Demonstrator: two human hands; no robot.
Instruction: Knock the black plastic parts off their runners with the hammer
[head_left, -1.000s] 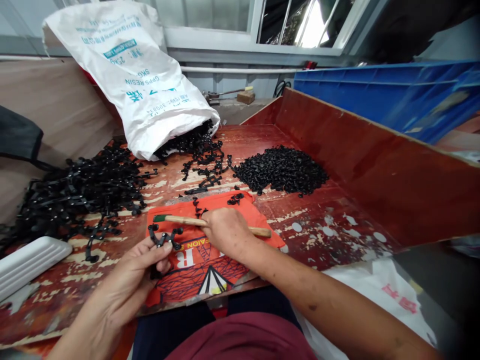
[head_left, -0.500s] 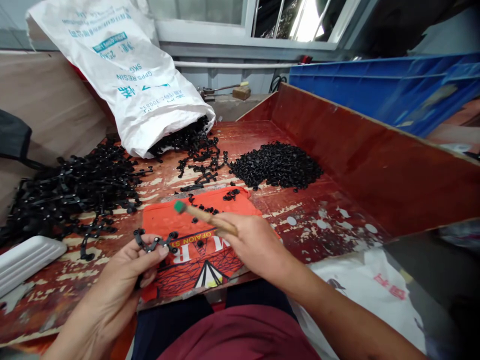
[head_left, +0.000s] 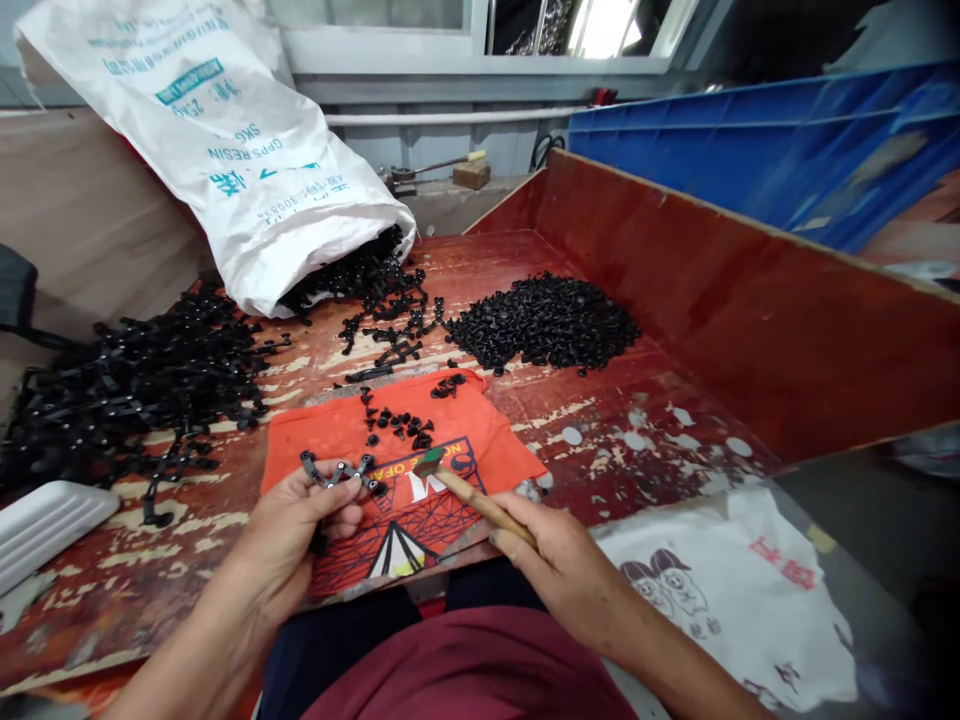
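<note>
OK, stick (head_left: 480,504) diag, grn tip (head_left: 430,461) fwd-L.

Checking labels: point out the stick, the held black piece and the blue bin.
Stick (head_left: 482,504): head view, middle of its wooden shaft.
Black piece (head_left: 341,472): head view, near its middle.
Blue bin (head_left: 720,150): head view, its side wall.

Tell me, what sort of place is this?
Probably a small workshop or a corner of a factory: a worn, paint-chipped table bears heaps of small black parts, more spill from a white sack printed "GPPS RESIN", and a big blue crate stands nearby.
</note>
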